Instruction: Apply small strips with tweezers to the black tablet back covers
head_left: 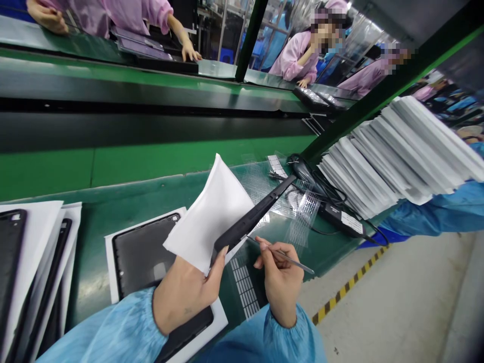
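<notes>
Apparently, black cover [255,214] is worked at edge: tool [298,264] pinched by right fingers [268,257], cover and white sheet [223,196] by left fingers [216,275]; next, steady tilt probably needed.

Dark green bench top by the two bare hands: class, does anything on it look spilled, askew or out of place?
No spill shows. Beyond the bare right hand, transparent plastic sheets with pale rectangles overlap at odd angles, and a loosely looped black cable lies close by; that jumble looks untidy.
</notes>
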Action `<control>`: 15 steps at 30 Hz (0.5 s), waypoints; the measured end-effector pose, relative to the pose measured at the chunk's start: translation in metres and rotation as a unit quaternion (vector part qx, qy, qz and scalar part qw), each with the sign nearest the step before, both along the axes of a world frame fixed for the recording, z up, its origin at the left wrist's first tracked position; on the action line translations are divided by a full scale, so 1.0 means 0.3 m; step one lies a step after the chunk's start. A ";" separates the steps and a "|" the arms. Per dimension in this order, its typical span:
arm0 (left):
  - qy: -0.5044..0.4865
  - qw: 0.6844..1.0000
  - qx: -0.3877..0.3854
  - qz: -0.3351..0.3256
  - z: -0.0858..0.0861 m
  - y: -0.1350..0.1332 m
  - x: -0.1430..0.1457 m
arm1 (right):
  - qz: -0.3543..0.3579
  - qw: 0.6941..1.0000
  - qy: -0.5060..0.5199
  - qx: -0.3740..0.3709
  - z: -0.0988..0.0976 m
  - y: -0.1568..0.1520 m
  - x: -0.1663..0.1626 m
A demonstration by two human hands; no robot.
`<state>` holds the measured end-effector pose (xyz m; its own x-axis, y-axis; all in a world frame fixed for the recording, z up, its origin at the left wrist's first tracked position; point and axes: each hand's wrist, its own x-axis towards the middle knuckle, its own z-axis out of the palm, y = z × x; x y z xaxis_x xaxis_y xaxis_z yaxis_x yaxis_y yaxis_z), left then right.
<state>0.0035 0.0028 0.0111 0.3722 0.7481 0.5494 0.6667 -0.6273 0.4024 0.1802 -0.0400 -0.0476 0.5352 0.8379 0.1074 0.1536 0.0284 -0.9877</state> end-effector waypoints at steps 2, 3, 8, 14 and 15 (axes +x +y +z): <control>-0.002 1.000 -0.007 0.004 -0.002 -0.002 0.000 | 0.009 1.000 0.005 -0.013 0.000 -0.001 0.001; -0.003 1.000 -0.011 0.006 -0.003 -0.003 0.001 | 0.009 1.000 0.007 -0.016 0.000 0.000 0.001; -0.009 1.000 -0.014 0.007 -0.013 -0.003 0.004 | -0.003 1.000 0.006 0.005 0.001 0.001 0.010; -0.053 0.998 -0.034 -0.019 -0.040 0.012 -0.008 | 0.091 0.992 0.084 -0.009 0.015 -0.047 0.032; -0.062 0.997 -0.049 -0.021 -0.043 0.014 -0.011 | 0.112 0.989 0.099 -0.017 0.015 -0.057 0.034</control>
